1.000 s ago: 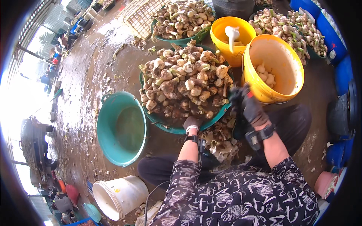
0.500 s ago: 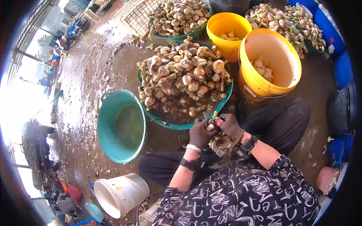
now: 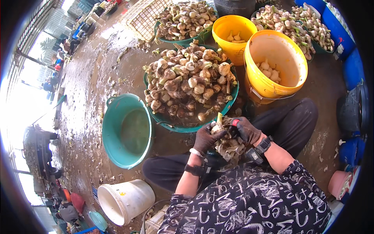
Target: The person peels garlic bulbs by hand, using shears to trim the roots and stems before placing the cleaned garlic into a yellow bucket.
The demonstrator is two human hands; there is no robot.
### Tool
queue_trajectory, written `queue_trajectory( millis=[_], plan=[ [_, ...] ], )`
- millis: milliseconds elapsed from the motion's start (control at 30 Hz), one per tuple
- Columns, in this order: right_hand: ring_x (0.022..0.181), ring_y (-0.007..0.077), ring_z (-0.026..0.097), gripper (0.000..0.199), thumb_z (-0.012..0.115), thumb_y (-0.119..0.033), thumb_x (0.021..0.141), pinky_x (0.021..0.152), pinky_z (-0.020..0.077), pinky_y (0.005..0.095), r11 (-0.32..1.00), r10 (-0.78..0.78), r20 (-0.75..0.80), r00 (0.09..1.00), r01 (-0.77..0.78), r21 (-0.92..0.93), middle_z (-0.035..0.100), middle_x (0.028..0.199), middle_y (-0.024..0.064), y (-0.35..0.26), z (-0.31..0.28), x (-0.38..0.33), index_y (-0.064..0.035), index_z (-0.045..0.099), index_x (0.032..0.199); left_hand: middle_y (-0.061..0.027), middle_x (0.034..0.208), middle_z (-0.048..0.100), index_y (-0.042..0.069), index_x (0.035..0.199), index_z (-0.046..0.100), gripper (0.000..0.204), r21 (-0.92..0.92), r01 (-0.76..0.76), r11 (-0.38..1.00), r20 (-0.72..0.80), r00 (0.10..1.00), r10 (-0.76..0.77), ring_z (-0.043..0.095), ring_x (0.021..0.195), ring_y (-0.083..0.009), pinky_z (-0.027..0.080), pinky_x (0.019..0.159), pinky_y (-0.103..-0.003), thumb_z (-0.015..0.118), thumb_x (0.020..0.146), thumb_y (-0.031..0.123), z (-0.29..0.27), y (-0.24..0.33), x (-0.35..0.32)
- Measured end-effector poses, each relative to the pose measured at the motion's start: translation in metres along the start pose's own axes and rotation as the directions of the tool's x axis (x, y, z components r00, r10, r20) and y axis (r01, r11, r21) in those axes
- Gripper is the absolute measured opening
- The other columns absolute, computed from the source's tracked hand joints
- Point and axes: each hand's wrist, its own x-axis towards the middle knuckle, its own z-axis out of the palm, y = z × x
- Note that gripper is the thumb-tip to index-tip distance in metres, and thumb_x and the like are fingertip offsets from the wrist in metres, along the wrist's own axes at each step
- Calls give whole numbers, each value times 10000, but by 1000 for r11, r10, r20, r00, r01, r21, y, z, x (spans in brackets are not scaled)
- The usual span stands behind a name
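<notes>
Dark, muddy gloves cover both hands, which meet above my lap. In my left hand (image 3: 207, 139) is a garlic bulb (image 3: 217, 127), its cut green stem pointing up. Close against the bulb's right side, my right hand (image 3: 248, 130) is closed on brownish garlic skins (image 3: 230, 148), with a red band around its thumb. The skins hang in a ragged clump below the fingers. Just beyond my hands stands a wide green tub (image 3: 183, 128) heaped with muddy garlic (image 3: 187, 80). Part of the right fingers' grip is hidden by skins.
Two yellow buckets (image 3: 276, 91) (image 3: 233, 54) holding peeled bulbs stand ahead to the right. At left are a green basin (image 3: 113, 144) and a tipped white bucket (image 3: 136, 199). More garlic heaps (image 3: 187, 21) and a cream crate (image 3: 142, 19) lie farther off on the wet floor.
My right hand has drawn away to the right from the bulb, opening a gap between the hands. More of the pale bulb and its stem now shows.
</notes>
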Motion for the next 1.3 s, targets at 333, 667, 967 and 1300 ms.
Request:
queue_trajectory(
  millis=[333,667,967,1300],
  plan=[
    [603,92,547,233,605,-203,842,560,446,276,833,-185,-101,978,101,-544,616,676,40,10,3,0,26,648,828,-156,1005,600,92,1062,653,555,662,-154,733,-43,969,243,606,912,-280,492,804,-356,810,626,399,11,-12,-5],
    [846,113,590,364,445,-300,966,738,498,266,727,279,280,919,-392,564,605,1000,34,-1,5,-19,-54,487,1231,-65,1047,641,-16,1130,573,497,-36,-159,987,-72,985,156,584,944,-129,461,849,-275,784,720,170,30,-30,-4],
    [895,100,507,369,566,-270,900,804,432,241,984,5,139,990,20,-177,573,1022,28,55,-24,10,-31,514,1175,-98,936,659,65,1098,614,375,681,-394,618,88,881,465,627,855,-260,499,780,-332,723,752,162,17,-40,-1],
    [1073,138,503,597,736,-155,734,943,402,276,981,11,384,923,-85,174,527,1195,63,2,-15,-9,-25,465,1250,-146,985,645,3,1133,576,342,160,-348,924,-9,935,353,639,857,-257,504,761,-349,629,797,40,5,-67,-14]
  ],
)
